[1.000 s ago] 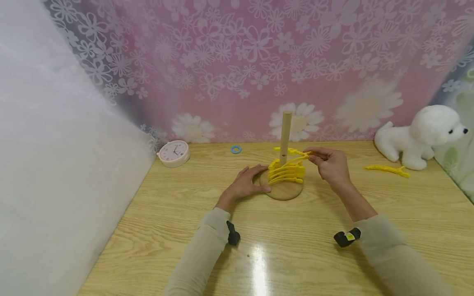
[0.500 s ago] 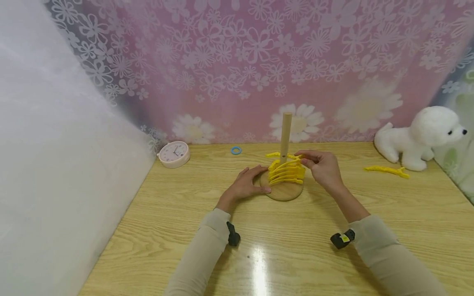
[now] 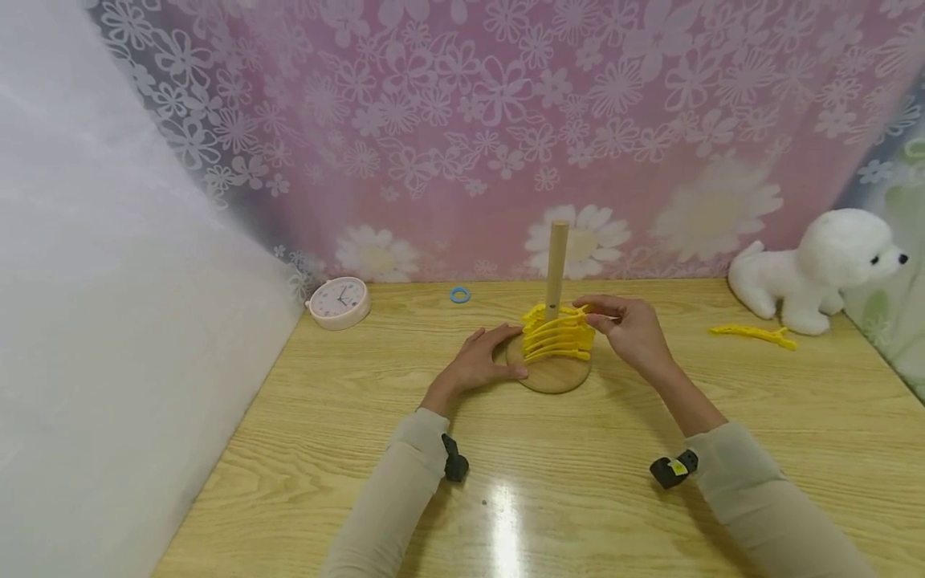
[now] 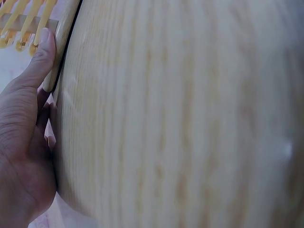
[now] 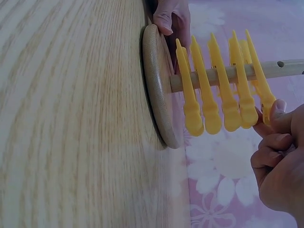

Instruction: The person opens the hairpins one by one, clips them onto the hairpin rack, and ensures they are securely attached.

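Observation:
A wooden stand, with a round base and an upright post, stands on the table. Several yellow alligator hair clips are stacked along the lower post, their jaws straddling it. My right hand pinches the tail of the uppermost clip between thumb and fingers; that clip lies across the post just above the others. My left hand holds the base at its left side, thumb on its top edge and fingers round the rim, as the left wrist view also partly shows.
One more yellow hair clip lies on the table to the right, near a white plush dog. A pink clock and a blue ring are towards the back left. A floral curtain hangs behind the table.
My right hand has moved left and slightly down with its clip. The clip's far end, earlier spread behind the post, now sits closer to the stack. My left hand stays put.

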A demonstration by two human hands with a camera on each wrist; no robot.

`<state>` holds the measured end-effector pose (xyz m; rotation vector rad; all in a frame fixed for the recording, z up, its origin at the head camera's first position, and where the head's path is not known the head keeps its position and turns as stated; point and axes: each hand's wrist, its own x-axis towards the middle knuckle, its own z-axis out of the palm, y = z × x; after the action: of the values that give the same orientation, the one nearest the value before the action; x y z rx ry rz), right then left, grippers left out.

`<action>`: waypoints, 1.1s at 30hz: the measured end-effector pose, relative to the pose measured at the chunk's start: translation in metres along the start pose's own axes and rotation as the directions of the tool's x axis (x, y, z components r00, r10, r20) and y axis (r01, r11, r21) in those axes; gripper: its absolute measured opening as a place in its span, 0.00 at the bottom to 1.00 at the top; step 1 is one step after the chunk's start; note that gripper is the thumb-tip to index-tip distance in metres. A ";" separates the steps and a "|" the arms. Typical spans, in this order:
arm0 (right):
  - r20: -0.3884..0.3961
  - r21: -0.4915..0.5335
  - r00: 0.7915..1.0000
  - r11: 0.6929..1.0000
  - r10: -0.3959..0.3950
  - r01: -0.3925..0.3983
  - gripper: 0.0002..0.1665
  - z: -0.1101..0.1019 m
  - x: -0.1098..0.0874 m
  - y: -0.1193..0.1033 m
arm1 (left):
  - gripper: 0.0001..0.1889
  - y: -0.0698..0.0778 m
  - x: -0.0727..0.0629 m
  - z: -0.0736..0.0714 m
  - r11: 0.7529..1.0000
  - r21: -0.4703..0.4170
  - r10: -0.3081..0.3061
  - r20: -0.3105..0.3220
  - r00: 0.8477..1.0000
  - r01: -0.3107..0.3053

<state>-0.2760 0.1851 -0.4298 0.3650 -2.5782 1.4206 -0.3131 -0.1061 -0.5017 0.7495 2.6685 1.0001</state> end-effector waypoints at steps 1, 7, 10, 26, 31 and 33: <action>0.006 0.003 1.000 1.000 -0.003 0.003 0.16 0.000 0.000 0.000 | 0.45 0.000 0.000 0.000 1.000 0.000 0.002 0.000 1.000 -0.002; 0.055 0.039 0.998 0.999 -0.028 0.026 0.19 -0.001 -0.001 0.000 | 0.45 0.001 -0.001 -0.002 1.000 -0.020 -0.006 0.000 1.000 0.006; 0.098 0.097 0.995 0.995 -0.033 0.023 0.21 -0.003 -0.002 0.001 | 0.45 0.001 -0.002 -0.001 1.000 -0.023 -0.013 0.001 1.000 0.013; 0.184 0.219 0.982 0.976 -0.052 0.011 0.29 -0.010 -0.006 0.013 | 0.45 0.005 -0.004 -0.002 1.000 -0.020 0.005 0.003 1.000 -0.005; 0.191 0.227 0.981 0.974 -0.027 -0.018 0.32 -0.017 -0.009 0.014 | 0.45 0.004 -0.004 -0.001 1.000 -0.024 -0.006 0.001 1.000 0.006; 0.185 0.223 0.982 0.975 -0.023 -0.019 0.32 -0.022 -0.011 0.016 | 0.45 0.004 -0.003 -0.001 1.000 -0.021 -0.002 -0.001 1.000 0.002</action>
<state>-0.2695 0.2135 -0.4343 0.5579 -2.5602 1.7605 -0.3094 -0.1056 -0.4989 0.7426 2.6546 1.0268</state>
